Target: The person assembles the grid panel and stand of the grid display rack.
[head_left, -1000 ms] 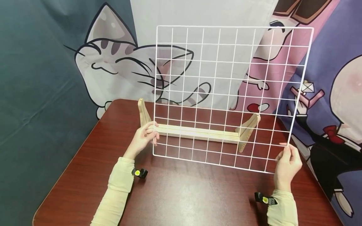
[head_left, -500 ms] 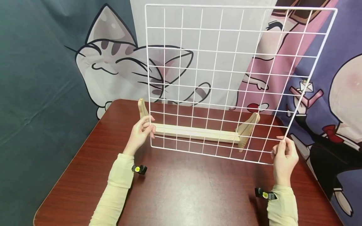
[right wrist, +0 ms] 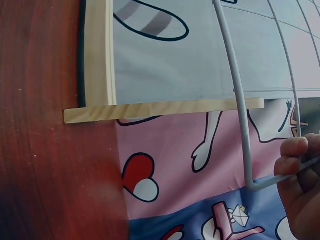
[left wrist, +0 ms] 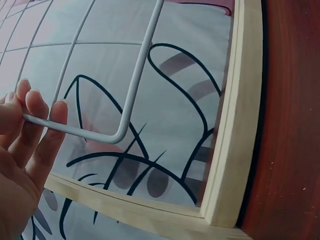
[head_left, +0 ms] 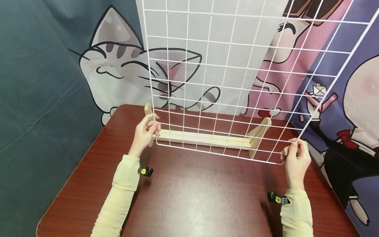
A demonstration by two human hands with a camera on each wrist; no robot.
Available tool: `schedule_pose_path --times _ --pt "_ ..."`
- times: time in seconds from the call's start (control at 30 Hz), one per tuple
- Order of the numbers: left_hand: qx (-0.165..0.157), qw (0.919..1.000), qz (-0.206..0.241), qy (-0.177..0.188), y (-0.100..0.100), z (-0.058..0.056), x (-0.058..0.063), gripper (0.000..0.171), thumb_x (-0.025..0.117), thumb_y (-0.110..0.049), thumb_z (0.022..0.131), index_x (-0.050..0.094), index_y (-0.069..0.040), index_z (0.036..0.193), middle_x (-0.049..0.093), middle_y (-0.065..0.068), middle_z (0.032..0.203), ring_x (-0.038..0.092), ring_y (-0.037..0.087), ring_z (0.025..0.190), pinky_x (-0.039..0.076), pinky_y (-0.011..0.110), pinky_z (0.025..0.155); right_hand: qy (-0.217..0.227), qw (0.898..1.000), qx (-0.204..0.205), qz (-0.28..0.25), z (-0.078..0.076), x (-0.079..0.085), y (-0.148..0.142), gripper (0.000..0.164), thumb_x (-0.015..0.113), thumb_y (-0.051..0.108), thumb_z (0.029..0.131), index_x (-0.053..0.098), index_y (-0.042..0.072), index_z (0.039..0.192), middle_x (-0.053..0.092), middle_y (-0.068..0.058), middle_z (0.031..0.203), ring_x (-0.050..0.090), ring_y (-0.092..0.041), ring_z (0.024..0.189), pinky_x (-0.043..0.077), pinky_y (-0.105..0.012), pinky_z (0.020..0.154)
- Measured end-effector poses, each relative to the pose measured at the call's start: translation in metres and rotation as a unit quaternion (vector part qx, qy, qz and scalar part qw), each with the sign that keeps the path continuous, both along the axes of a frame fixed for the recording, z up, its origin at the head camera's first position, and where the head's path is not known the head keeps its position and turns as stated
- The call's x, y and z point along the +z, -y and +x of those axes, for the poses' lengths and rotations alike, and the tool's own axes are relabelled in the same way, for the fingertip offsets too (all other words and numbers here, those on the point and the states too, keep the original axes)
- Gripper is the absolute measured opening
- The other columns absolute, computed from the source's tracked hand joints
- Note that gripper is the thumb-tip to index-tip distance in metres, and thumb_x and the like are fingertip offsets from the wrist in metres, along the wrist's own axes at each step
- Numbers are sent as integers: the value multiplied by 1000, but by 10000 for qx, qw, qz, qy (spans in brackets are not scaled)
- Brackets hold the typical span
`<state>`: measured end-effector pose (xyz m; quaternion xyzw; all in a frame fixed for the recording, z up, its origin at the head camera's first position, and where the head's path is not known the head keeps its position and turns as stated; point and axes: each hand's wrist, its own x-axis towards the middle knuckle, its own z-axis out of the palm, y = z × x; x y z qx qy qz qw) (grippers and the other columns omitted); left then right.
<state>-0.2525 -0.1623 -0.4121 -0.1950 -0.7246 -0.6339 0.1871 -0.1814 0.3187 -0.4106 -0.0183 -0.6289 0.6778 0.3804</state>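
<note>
From the head camera, a white wire grid (head_left: 250,68) is held up between a person's two hands, over a dark red-brown table (head_left: 195,197). Its top runs out of the picture and its bottom edge slopes a little down toward the right. The left hand (head_left: 144,133) is clamped on the left side edge near the lower corner, thumb against fingers; the right hand (head_left: 297,159) is clamped likewise on the right side edge, near the other lower corner. Seen through the wires, a pale wooden stand (head_left: 204,138) rests on the table: a long bar between two end pieces. Both arms wear cream sleeves (head_left: 118,194), with a small black camera (head_left: 145,171) at each wrist. Behind the table hangs a cloth (head_left: 44,98) printed with a smiling cat and other cartoon figures.

From the left wrist, curled fingers and thumb grip the wire beside the grid's rounded corner. The stand's bar runs along the right, meeting an end piece at the bottom.

From the right wrist, fingertips pinch the wire close to the opposite corner, and the side rod passes in front of the stand's other end piece.
</note>
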Motion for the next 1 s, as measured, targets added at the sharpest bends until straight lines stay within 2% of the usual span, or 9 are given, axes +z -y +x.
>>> schedule_pose_path --times 0.17,0.3,0.4,0.5,0.67,0.73,0.83,0.93,1.0 --pt "212 9998 -51 -37 0 0 10 23 53 9 93 53 11 116 63 -2 68 58 16 52 47 23 51 20 9998 7 208 -4 4 -2 13 51 13 99 58 3 94 46 0 53 47 -9 40 35 -19 35" --pt "315 9995 -31 -67 -3 4 26 24 54 12 91 54 13 115 62 -14 70 61 15 52 50 20 54 -59 9996 30 286 -6 9 -1 11 51 12 99 58 7 93 48 0 53 49 -8 40 38 -18 37" --pt "314 9995 13 -71 -5 9 38 24 54 13 90 53 16 114 61 -15 71 62 12 52 52 21 56 -96 9996 75 254 -7 14 0 9 51 11 99 58 11 92 50 -1 53 50 -9 41 41 -18 39" --pt "405 9992 -17 -69 -5 11 45 22 55 12 90 55 14 112 62 -9 70 62 11 53 53 21 58 -116 9996 105 256 -10 19 0 8 52 11 98 58 11 93 52 -1 54 52 -10 42 44 -18 41" --pt "467 9987 6 -213 -3 8 50 22 56 12 90 57 11 112 60 27 73 63 19 55 55 22 60 -184 9993 149 288 -15 23 0 8 52 12 98 58 10 94 54 -2 54 55 -10 43 48 -17 45" --pt "486 9985 41 -263 -3 6 50 24 56 12 89 57 10 113 59 31 75 64 20 55 56 24 60 -222 9992 157 308 -16 24 0 8 52 11 99 58 10 94 55 -1 54 56 -10 43 49 -17 46" --pt "598 9977 134 -284 -1 1 47 26 57 11 89 58 10 115 65 16 72 64 17 55 56 24 59 -242 9989 128 369 -17 25 1 8 52 11 99 58 12 93 57 -1 55 57 -9 44 50 -17 47" --pt "709 9966 293 -303 1 -7 42 28 58 11 89 59 9 117 66 -5 71 64 13 55 56 23 59 -256 9989 140 362 -19 26 3 8 53 12 98 58 11 93 58 -1 56 58 -9 45 51 -17 49" --pt "781 9955 382 -374 2 -13 39 27 59 10 89 60 8 116 66 -11 70 63 12 55 55 22 58 -250 9990 134 360 -21 28 3 8 53 12 98 59 11 94 58 -1 56 59 -9 45 51 -17 49"
